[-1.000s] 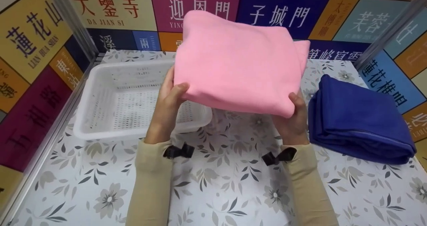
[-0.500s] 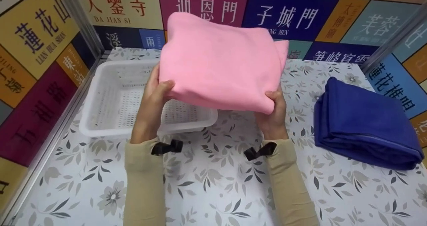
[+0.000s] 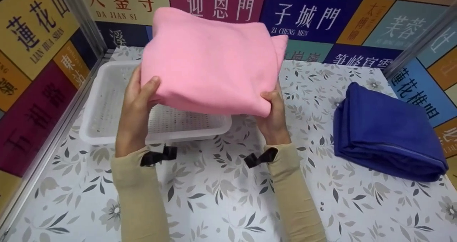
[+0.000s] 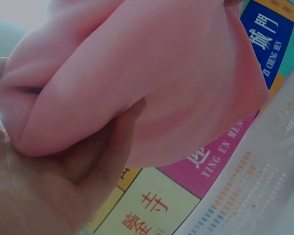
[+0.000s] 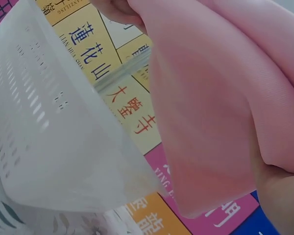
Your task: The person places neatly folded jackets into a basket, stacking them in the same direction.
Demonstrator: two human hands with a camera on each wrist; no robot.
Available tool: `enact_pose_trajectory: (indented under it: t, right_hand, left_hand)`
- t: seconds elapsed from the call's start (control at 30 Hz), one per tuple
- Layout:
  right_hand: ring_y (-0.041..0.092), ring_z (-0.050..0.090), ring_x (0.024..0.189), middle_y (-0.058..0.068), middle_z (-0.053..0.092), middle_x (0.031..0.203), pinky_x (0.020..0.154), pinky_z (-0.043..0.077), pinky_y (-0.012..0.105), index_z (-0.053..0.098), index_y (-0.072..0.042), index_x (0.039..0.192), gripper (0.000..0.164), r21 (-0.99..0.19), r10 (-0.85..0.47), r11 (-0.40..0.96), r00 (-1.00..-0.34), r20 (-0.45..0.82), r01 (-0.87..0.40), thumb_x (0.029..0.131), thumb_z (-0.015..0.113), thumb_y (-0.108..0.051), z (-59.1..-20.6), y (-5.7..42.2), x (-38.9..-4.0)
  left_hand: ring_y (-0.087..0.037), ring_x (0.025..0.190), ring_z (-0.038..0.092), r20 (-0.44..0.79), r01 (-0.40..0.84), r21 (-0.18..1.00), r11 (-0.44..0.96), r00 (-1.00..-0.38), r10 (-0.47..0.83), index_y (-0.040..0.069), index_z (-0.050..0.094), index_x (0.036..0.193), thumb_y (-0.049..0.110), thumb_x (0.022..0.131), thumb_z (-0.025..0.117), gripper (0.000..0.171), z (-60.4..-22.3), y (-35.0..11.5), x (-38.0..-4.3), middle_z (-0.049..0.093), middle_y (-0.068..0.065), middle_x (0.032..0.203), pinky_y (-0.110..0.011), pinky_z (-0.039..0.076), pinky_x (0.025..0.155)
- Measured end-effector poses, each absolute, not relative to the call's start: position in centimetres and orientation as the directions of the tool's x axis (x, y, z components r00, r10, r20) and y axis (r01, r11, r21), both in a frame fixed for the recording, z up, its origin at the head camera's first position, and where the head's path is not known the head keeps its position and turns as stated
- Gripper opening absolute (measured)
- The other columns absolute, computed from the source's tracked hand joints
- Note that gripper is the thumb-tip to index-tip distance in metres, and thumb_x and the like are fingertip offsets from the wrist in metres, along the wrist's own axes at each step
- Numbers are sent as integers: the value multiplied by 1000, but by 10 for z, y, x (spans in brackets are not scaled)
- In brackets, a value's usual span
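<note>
A folded pink cloth (image 3: 210, 63) is held up in the air between both hands, partly in front of a white plastic basket (image 3: 89, 102). My left hand (image 3: 134, 110) grips its near left corner, thumb on top and fingers underneath. At the near right corner my right hand (image 3: 274, 117) pinches it the same way. The left wrist view shows the fingers (image 4: 122, 132) beneath the cloth's folded layers (image 4: 152, 63). In the right wrist view the cloth (image 5: 201, 122) hangs beside the basket's perforated wall (image 5: 63, 122).
A folded dark blue cloth (image 3: 389, 131) lies on the right of the table. The table cover (image 3: 207, 206) is white with grey leaves and flowers. Panels with printed characters (image 3: 303, 17) stand behind and on both sides, joined by metal corner posts (image 3: 84, 24).
Both hands have carried the pink cloth to the left, so that it now covers more of the basket. The basket and blue cloth stay in place while the view shifts slightly.
</note>
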State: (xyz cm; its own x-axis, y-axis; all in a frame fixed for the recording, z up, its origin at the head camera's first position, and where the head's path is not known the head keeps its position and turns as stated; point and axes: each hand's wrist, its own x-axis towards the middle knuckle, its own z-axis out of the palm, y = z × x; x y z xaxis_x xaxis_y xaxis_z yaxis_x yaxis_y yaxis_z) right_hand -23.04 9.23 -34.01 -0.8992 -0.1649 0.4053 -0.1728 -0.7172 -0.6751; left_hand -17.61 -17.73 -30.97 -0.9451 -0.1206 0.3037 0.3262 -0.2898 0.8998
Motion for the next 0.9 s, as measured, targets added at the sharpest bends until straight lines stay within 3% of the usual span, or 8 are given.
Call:
enact_pose_trajectory:
  t: [0.1, 0.33, 0.47, 0.73, 0.9]
  right_hand:
    - [22, 42, 96, 11, 37, 124, 83, 37, 31, 21, -16, 141, 75, -714, -164, -672, -901, 402, -196, 70, 42, -4, -340, 83, -231]
    - [22, 40, 103, 12, 33, 130, 91, 33, 32, 18, -10, 142, 73, -859, -212, -468, -917, 337, -208, 73, 40, 3, -346, 65, -228]
    - [22, 40, 106, 13, 31, 132, 93, 33, 32, 14, -6, 141, 73, -906, -257, -368, -913, 317, -211, 74, 42, 2, -346, 55, -223]
    - [15, 34, 117, 7, 27, 139, 100, 26, 27, 14, -10, 142, 75, -938, -260, -257, -918, 299, -232, 76, 45, 4, -368, 47, -235]
    - [12, 29, 120, 7, 21, 142, 102, 22, 25, 8, -7, 143, 78, -953, -270, -200, -922, 279, -230, 75, 44, 5, -360, 41, -230]
  left_hand:
    - [-32, 105, 48, 304, 336, 891, -306, -941, -147, 17, 35, 136, 20, 85, 57, 56, -310, -186, -172, 37, -6, 135, -38, 43, 81]
    - [-25, 77, 56, 239, 319, 896, -309, -933, -270, 18, 45, 131, 13, 82, 57, 51, -314, -205, -170, 46, -14, 125, -32, 45, 62]
    - [-23, 73, 56, 221, 328, 877, -352, -925, -310, 14, 47, 130, 5, 80, 54, 50, -320, -214, -171, 46, -17, 123, -30, 47, 59]
    - [-22, 72, 56, 218, 344, 845, -409, -921, -324, 6, 47, 127, -2, 78, 51, 50, -330, -224, -173, 45, -18, 121, -28, 49, 55]
    - [-25, 90, 51, 199, 303, 886, -352, -933, -301, 7, 39, 130, -3, 79, 48, 53, -330, -230, -169, 39, -15, 127, -30, 49, 63]
